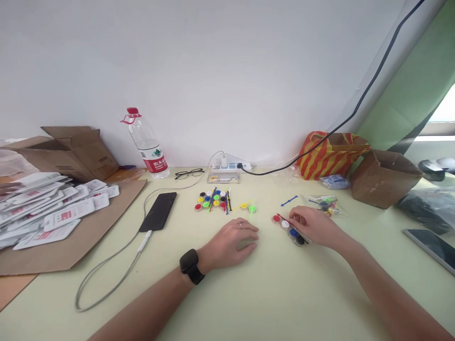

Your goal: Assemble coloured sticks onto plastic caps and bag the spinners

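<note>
My right hand is closed in a pinch on a thin red plastic stick, partly hidden by the fingers. Under and beside it runs a slanting row of small round pieces: a red disc, a white disc, a blue disc and a black disc. A blue double-ended arrow stick lies just beyond. My left hand, with a ring, rests on the table, fingers loosely apart and nothing in them. Farther off lie a yellow disc and a green disc with thin sticks.
Several coloured discs and sticks form a group beyond my left hand. A bag of small parts lies right. Around the table are a phone on a cable, a water bottle, glasses and a power strip.
</note>
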`<state>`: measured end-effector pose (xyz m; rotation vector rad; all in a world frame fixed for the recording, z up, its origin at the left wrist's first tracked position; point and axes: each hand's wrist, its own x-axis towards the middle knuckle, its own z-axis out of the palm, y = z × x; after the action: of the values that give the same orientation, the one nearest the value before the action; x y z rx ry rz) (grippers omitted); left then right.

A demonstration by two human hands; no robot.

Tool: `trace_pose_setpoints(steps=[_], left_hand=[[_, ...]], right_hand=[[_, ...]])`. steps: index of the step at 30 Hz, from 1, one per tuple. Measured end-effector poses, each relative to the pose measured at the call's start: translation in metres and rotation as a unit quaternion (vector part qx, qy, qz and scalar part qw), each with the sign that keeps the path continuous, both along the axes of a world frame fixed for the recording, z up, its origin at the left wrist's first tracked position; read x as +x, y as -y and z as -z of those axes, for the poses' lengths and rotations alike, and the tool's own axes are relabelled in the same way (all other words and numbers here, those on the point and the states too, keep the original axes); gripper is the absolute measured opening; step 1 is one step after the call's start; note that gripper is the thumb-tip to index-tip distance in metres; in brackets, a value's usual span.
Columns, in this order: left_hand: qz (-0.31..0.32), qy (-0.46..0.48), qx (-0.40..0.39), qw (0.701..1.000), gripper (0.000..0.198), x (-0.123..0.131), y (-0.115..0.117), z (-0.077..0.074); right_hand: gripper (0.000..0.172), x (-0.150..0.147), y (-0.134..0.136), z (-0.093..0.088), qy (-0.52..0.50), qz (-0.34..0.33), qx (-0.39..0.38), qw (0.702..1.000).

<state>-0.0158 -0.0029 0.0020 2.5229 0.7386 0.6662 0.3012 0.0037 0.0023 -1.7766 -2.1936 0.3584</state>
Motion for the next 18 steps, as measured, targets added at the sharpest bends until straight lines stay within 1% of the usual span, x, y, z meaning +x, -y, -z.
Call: trace_pose_setpoints(steps=[2, 5, 7, 9, 12, 14, 16, 18], left_hand=[[-0.024, 0.014, 0.000, 1.000, 0.014, 0.0009, -0.0008, -0.0007], [-0.072, 0.008, 0.000, 0.997, 0.012, 0.0013, -0.0017, -0.0016], [-0.083, -0.004, 0.002, 0.997, 0.010, 0.0010, -0.0018, -0.0015], [-0.073, -0.012, 0.007, 0.997, 0.014, 0.0004, -0.0016, -0.0012], [-0.050, -0.028, 0.012, 0.998, 0.031, -0.0007, -0.0011, -0.0014], [-0.038, -0.042, 0.011, 0.998, 0.037, -0.0013, -0.0008, -0.0021], [-0.029, -0.049, 0.007, 0.998, 0.039, -0.0016, -0.0006, -0.0027], [-0.022, -0.042, 0.002, 0.999, 0.034, -0.0016, -0.0006, -0.0025]], right_hand=[[0.022, -0.0003, 0.0001, -0.0009, 0.000, -0.007, 0.001, 1.000], [0.023, -0.0006, 0.0006, -0.0020, 0.003, -0.012, 0.008, 1.000], [0.023, -0.0004, 0.0009, -0.0019, 0.006, -0.010, 0.015, 1.000], [0.022, 0.0000, 0.0010, -0.0009, 0.003, -0.009, 0.020, 1.000], [0.021, 0.0004, 0.0009, 0.0012, -0.005, -0.016, 0.019, 1.000], [0.021, 0.0005, 0.0005, 0.0025, -0.005, -0.023, 0.018, 1.000], [0.021, 0.0008, -0.0002, 0.0036, -0.003, -0.020, 0.024, 0.999], [0.020, 0.0013, -0.0011, 0.0046, -0.006, -0.009, 0.037, 0.999]])
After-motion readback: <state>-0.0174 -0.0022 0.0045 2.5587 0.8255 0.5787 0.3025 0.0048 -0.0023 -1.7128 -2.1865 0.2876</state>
